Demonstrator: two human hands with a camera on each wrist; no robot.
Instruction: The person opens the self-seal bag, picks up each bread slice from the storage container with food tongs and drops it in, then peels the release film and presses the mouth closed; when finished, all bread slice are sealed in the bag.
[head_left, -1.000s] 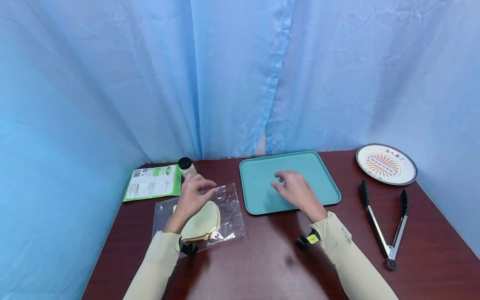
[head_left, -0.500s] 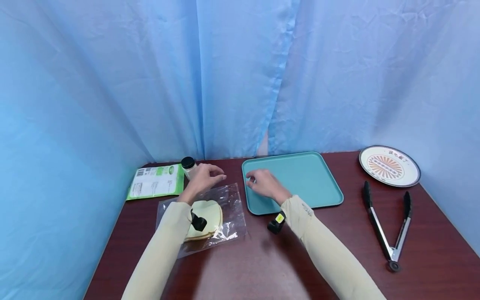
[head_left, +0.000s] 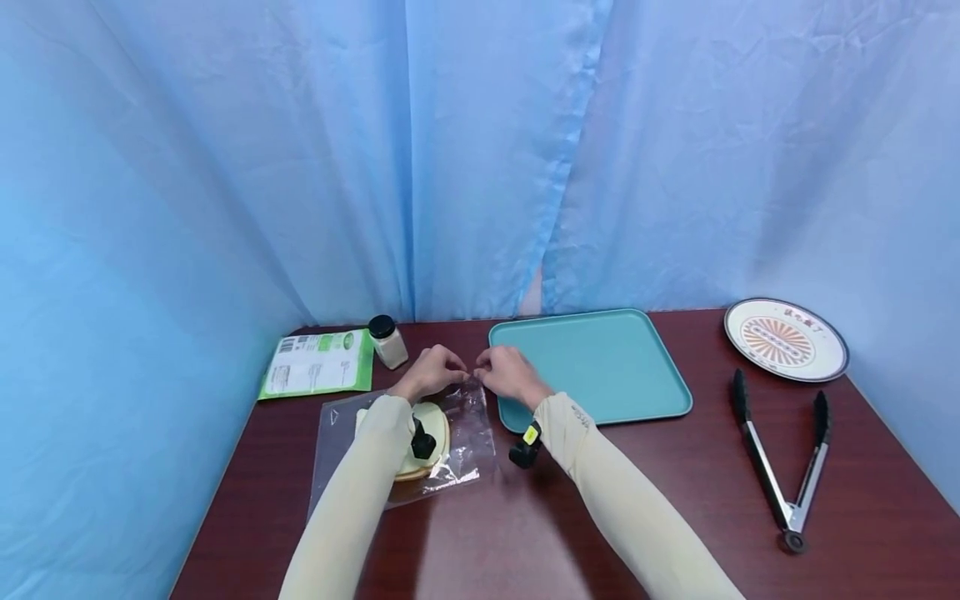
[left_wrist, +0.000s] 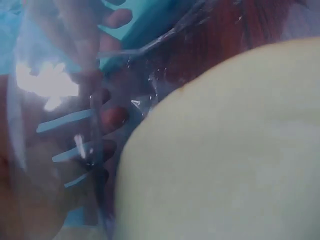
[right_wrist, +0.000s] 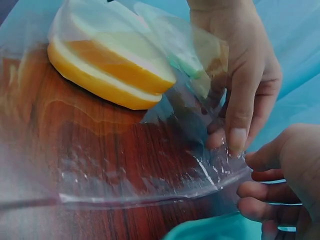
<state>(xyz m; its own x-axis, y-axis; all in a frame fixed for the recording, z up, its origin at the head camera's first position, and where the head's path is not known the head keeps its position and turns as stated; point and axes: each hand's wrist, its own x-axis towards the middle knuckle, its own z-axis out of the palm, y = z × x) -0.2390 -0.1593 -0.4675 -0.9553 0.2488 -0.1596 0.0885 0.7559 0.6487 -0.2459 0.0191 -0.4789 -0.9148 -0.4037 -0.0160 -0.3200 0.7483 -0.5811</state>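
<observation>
A clear plastic bag (head_left: 478,450) lies at the left-centre of the table with several pale bread slices (head_left: 435,421) inside, their golden crusts showing in the right wrist view. My left hand (head_left: 433,372) pinches the bag's far right corner between thumb and fingers. Right beside it, my right hand (head_left: 510,375) has its thumb and forefinger at the same edge, gripping the film. In the right wrist view the bag's edge (right_wrist: 135,201) runs up to both hands. The top slice of bread (left_wrist: 225,150) fills much of the left wrist view, partly behind film.
A green-and-white packet (head_left: 315,367) and a black-lidded jar (head_left: 390,343) stand behind the bag. A teal tray (head_left: 600,367) lies at the back centre, its left edge under my right hand. Tongs (head_left: 768,475) and a patterned plate (head_left: 787,340) are at the right.
Right hand has moved left from over the tray to the bag's corner. Left hand has moved right along the bag to meet it, and both now pinch the film.
</observation>
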